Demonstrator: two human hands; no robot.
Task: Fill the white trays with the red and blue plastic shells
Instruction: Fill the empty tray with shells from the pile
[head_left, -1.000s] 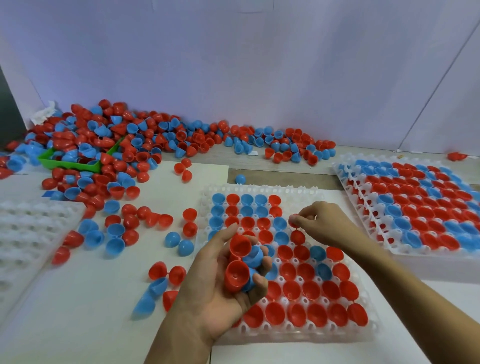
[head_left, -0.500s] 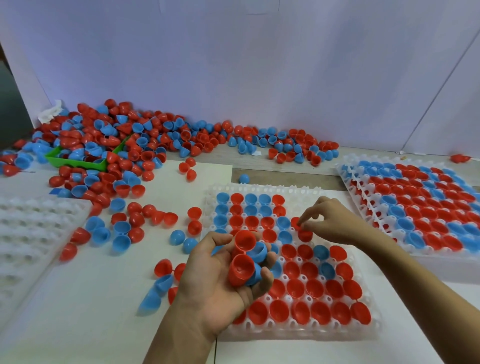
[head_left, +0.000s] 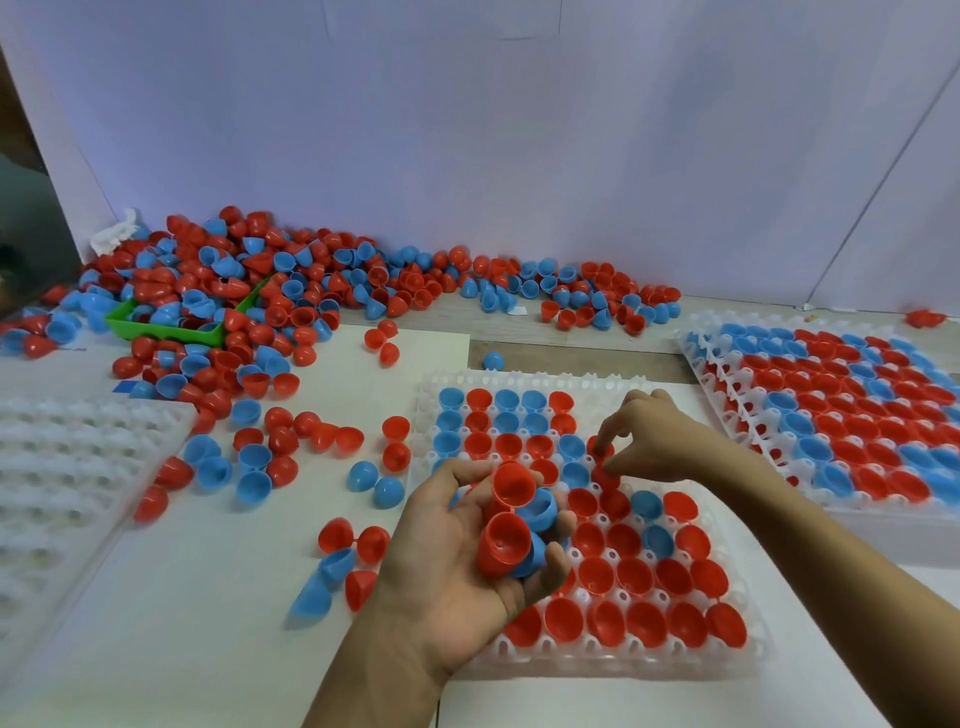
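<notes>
Nearest, my left hand (head_left: 467, 561) cups a stack of red and blue shells (head_left: 511, 525), fingers curled round them above the white tray (head_left: 597, 660). Just beyond, my right hand (head_left: 649, 441) pinches a red shell (head_left: 602, 451) into a tray pocket.

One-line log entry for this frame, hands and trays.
left hand: holds shells | right hand: setting red shell in middle tray | right tray: full | left tray: empty
</notes>
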